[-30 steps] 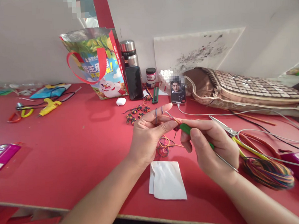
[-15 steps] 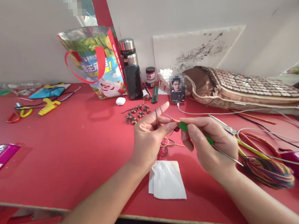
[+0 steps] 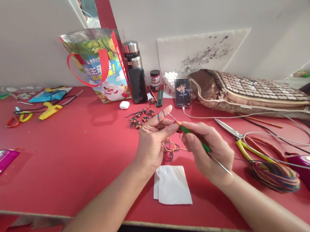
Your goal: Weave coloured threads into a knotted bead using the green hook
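Note:
My right hand (image 3: 208, 149) grips a crochet hook (image 3: 205, 147) by its green handle, the bare metal shaft trailing back over the wrist. My left hand (image 3: 153, 138) pinches a small piece of multicoloured crochet (image 3: 179, 123) between thumb and fingers, and dark yarn is looped round its raised index finger. The hook's tip is at the work, close to that finger; most of the piece is covered by my fingers. Loose multicoloured yarn (image 3: 171, 150) lies tangled on the table below. Several small crocheted pieces (image 3: 138, 124) lie beyond my left hand.
White folded tissue (image 3: 174, 186) lies in front of me. To the right are scissors (image 3: 229, 128), a yarn coil (image 3: 276, 179) and a charging cable. A phone (image 3: 182, 93), a quilted bag (image 3: 262, 89) and a shopping bag (image 3: 100, 70) stand behind. A yellow glue gun (image 3: 49, 110) lies left.
My right hand has come left and turned a little, with the hook reaching further past the crochet piece. The left hand has shifted slightly left. The phone's picture has changed.

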The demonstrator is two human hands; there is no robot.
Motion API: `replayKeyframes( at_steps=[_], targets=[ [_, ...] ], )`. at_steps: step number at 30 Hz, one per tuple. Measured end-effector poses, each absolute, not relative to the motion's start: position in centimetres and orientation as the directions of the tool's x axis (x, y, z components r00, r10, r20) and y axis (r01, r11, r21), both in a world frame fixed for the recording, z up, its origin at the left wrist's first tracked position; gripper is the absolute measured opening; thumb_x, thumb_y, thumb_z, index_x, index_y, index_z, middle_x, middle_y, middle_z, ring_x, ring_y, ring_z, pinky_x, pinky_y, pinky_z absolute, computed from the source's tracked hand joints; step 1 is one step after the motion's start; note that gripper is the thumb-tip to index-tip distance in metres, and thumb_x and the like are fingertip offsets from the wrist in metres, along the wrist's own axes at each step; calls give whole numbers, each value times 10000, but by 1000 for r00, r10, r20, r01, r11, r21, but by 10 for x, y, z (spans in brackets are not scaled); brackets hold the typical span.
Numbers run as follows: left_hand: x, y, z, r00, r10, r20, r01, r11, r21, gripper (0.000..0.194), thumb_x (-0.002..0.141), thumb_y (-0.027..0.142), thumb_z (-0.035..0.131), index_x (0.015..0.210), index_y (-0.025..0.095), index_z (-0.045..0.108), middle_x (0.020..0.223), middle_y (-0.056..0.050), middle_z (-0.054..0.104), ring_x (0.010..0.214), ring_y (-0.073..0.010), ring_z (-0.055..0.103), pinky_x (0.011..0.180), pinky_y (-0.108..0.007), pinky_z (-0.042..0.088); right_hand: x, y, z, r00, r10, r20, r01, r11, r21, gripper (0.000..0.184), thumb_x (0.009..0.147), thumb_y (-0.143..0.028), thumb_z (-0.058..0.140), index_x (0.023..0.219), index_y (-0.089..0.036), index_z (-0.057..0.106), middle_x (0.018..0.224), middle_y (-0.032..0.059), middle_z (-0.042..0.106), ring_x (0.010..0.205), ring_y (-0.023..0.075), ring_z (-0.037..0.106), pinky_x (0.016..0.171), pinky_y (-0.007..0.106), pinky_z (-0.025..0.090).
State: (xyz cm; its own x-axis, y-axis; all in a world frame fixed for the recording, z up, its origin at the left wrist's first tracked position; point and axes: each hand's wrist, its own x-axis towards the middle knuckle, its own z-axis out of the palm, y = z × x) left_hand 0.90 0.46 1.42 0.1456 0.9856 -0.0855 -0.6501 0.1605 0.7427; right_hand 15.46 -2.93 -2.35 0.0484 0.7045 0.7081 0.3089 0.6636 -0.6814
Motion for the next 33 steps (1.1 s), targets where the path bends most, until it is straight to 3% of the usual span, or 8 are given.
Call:
replayKeyframes(
  at_steps=[6, 13, 20, 25, 33],
  targets=[
    [6, 8, 17, 132, 988, -85, -643, 150, 751, 418, 672, 136, 1003, 1064, 242, 903, 718, 39, 757, 687, -102, 710, 695, -233, 566, 155, -30, -21, 59, 742, 668, 188, 649, -737, 275, 1080, -150, 679, 1309, -264, 780, 862, 2, 761, 614, 109, 655, 550, 237, 569],
    [3, 8, 18, 101, 988, -117, -618, 155, 770, 544, 672, 118, 975, 1190, 262, 892, 727, 36, 749, 683, -107, 675, 712, -266, 540, 156, -29, -15, 60, 779, 624, 139, 613, -778, 242, 1069, -169, 695, 1262, -253, 814, 822, 0, 764, 585, 114, 657, 514, 239, 572],
    [2, 9, 20, 55, 994, -98, -585, 112, 803, 585, 652, 112, 969, 1212, 259, 883, 702, 43, 732, 589, -71, 561, 549, -243, 362, 155, -29, -13, 46, 768, 639, 102, 633, -768, 406, 1015, -49, 720, 1308, -307, 828, 789, -39, 688, 613, 94, 624, 560, 227, 556],
    [0, 9, 21, 55, 993, -108, -580, 120, 806, 531, 619, 117, 968, 1134, 227, 897, 703, 35, 743, 526, -37, 427, 494, -245, 247, 157, -28, -14, 36, 753, 657, 109, 650, -752, 424, 1022, -37, 706, 1320, -311, 833, 800, -30, 681, 622, 99, 618, 569, 250, 535],
    [0, 11, 20, 35, 990, -136, -602, 130, 788, 433, 628, 97, 952, 1037, 224, 893, 686, 36, 741, 556, -59, 508, 524, -251, 323, 158, -30, -12, 26, 755, 655, 134, 647, -751, 431, 1022, -26, 700, 1317, -309, 837, 799, -32, 665, 627, 92, 614, 572, 240, 527]
  ],
)
